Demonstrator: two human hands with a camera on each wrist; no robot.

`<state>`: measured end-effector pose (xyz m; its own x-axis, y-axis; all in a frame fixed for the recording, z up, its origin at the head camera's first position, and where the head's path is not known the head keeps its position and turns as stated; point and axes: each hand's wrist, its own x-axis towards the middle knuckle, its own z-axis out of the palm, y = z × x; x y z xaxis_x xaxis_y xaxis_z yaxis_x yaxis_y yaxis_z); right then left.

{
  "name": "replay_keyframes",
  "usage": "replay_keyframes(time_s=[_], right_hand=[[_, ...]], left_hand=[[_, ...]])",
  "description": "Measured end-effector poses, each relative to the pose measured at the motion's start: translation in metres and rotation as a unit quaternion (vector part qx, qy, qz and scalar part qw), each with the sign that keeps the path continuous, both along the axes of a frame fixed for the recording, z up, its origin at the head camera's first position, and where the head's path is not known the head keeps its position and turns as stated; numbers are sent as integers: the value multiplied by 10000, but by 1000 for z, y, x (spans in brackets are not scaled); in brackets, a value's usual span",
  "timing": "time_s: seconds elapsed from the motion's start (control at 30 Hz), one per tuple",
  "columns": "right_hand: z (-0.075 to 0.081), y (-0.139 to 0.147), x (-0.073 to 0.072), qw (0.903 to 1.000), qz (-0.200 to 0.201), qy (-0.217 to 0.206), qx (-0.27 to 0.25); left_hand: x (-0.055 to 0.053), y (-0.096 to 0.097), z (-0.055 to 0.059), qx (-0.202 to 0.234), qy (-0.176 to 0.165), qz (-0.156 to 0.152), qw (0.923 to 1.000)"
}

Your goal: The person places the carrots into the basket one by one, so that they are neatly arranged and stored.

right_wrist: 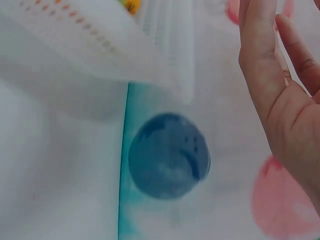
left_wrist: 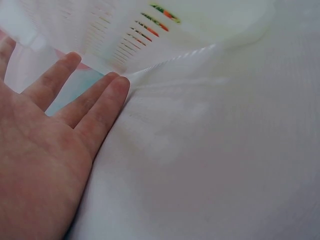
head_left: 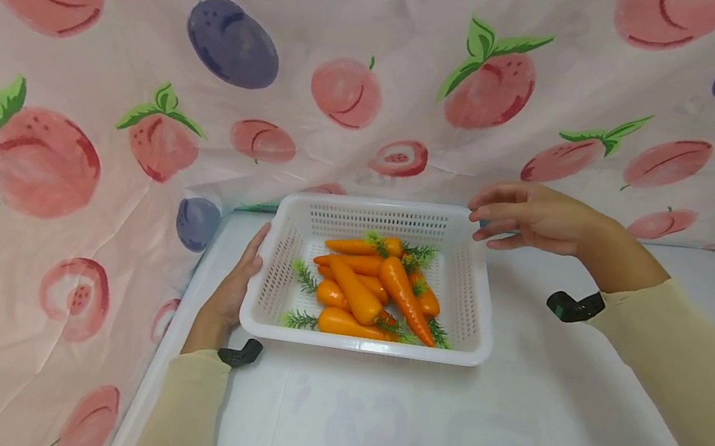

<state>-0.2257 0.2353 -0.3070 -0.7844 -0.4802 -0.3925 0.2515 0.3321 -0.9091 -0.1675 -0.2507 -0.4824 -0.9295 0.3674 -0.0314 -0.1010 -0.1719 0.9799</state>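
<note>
A white plastic basket (head_left: 364, 344) with slotted walls stands at the table's back edge. Several orange carrots (head_left: 353, 291) with feathery green tops lie piled inside it. My left hand (head_left: 229, 295) is at the basket's left wall; in the left wrist view its straight fingers (left_wrist: 102, 107) reach to the wall's lower edge. Off the basket's back right corner hovers my right hand (head_left: 536, 219), its fingers loosely bent and holding nothing. The right wrist view shows that hand apart from the basket wall (right_wrist: 90, 45).
A white cloth covers the table (head_left: 384, 425). Behind and to the left hangs a pink curtain (head_left: 372, 19) printed with fruit, close to the basket's back rim. Each wrist wears a black device (head_left: 575, 307).
</note>
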Motion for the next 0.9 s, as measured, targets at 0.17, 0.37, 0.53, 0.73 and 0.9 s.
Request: replay_keyframes(time_s=[0.17, 0.37, 0.53, 0.73, 0.9], right_hand=[[-2, 27, 5, 9998, -65, 159, 27], [-8, 61, 13, 9986, -199, 446, 184], [-13, 85, 23, 9960, -317, 742, 387], [-23, 98, 39, 9704, -647, 1603, 1688], [-27, 104, 51, 9218, -901, 2544, 2782]], left_hand=[[-1, 0, -1, 72, 11, -33, 10000], [-3, -1, -4, 85, 3, -9, 10000], [-4, -5, -6, 14, 36, 84, 10000], [-5, -12, 1, -59, -146, 215, 9996], [-8, -21, 19, -986, 182, 372, 9943]])
